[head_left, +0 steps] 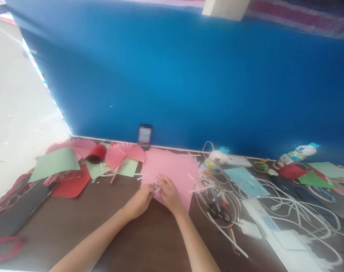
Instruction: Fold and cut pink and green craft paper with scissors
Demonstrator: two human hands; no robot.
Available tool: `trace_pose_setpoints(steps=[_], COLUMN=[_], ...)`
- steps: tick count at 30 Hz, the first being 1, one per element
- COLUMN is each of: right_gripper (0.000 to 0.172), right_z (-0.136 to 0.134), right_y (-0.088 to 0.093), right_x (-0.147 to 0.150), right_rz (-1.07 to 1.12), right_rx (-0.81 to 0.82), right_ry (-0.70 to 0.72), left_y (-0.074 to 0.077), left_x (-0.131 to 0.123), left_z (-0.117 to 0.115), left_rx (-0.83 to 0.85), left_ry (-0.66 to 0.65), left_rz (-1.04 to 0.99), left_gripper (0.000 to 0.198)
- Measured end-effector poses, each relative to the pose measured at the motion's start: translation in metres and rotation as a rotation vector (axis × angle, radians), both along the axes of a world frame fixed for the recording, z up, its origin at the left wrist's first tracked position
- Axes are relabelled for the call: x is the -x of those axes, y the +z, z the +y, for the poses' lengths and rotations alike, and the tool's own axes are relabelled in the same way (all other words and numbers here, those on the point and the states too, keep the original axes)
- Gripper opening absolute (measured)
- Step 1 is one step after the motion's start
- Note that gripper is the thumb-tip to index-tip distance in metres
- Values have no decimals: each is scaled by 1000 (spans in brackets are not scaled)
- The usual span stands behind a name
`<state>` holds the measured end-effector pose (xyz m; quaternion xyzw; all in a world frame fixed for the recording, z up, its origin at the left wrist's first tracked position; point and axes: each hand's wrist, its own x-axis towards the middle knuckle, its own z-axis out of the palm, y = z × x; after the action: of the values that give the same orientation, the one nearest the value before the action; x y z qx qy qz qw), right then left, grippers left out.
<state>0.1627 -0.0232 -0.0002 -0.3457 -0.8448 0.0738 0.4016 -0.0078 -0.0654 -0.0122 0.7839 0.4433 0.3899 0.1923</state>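
Note:
Both hands meet over the near part of a pink paper sheet [172, 166] that lies on the dark table. My left hand [142, 200] is closed, its fingertips pinching a small white strip [158, 187]. From the other side, my right hand [169, 193] has its fingers bent and gathered at the same strip. Whether the strip is paper or tape is too blurred to tell. To the left of the sheet lies a pink pleated paper fan [123, 155] with a thin pink stick. Narrow white strips [201, 189] lie at the sheet's right edge.
A phone-like device [145, 136] leans against the blue panel [172, 75]. Scissors [219, 212], tangled white cables [307, 211], a power strip [264, 223] and two bottles fill the right. Left are a red roll [97, 153], green paper [55, 164] and a black slab [21, 207].

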Motion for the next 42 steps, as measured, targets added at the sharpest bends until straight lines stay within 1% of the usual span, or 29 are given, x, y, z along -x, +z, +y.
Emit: trace_pose_setpoints(steps=[1,2,4,5,9,12,14,15,17,18,19,20,21,22,24,26,28,30,32,34,36,38,39,40,41,42], right_gripper=[35,34,32,31,24,25,31,36,45,48,48,45,41,36,31,28,26,23,25,29,31,36,40,44,46,44], right_z=[-1,0,2,3,7,9,11,12,14,15,15,15,14,12,7,2,-1,1,6,14,20,22,20,18,14,10], right_y=[-2,-4,-7,-9,-12,-13,-13,-12,-10,-9,-6,-4,-2,1,5,9,11,10,7,3,-1,-3,-2,-1,0,2], right_x=[2,3,2,1,-1,-1,-4,-7,-15,-19,-22,-23,-23,-21,-12,-1,7,7,1,-11,-23,-31,-31,-29,-25,-20], right_rz=[35,76,162,205,334,333,265,218,124,95,88,114,175,262,434,531,582,622,651,634,510,307,222,171,158,179], right_rx=[0,3,25,45,148,163,167,173,182,182,183,197,233,294,469,637,744,784,756,669,522,350,280,233,209,200], right_ry=[18,17,-29,-68,-217,-223,-240,-299,-503,-602,-657,-652,-588,-487,-264,-109,-32,-5,-45,-174,-387,-612,-673,-680,-632,-535], left_y=[-3,-5,-7,-7,-6,-7,-8,-8,-8,-8,-8,-7,-7,-7,-7,-7,-6,-5,-5,-5,-5,-7,-7,-8,-8,-8], left_x=[-1,-1,2,4,12,13,12,12,13,13,13,13,13,13,12,11,10,9,9,9,9,10,10,10,9,9], left_z=[1,3,6,7,13,16,17,17,16,16,16,16,16,16,16,16,15,15,14,14,14,15,15,15,15,14], left_rx=[38,73,114,122,106,70,61,62,59,53,46,39,32,25,15,9,5,0,0,6,8,5,5,7,13,20], left_ry=[-26,-19,33,40,-27,-53,-14,23,89,112,124,126,119,106,73,46,27,20,23,35,43,45,43,41,39,37], left_rz=[-85,-153,-230,-235,-179,-173,-192,-205,-215,-214,-209,-202,-193,-185,-160,-129,-103,-99,-102,-101,-102,-106,-106,-102,-96,-89], left_gripper=[12,15,26,28,18,15,16,16,15,14,14,14,14,14,13,13,14,15,14,14,13,13,13,13,12,12])
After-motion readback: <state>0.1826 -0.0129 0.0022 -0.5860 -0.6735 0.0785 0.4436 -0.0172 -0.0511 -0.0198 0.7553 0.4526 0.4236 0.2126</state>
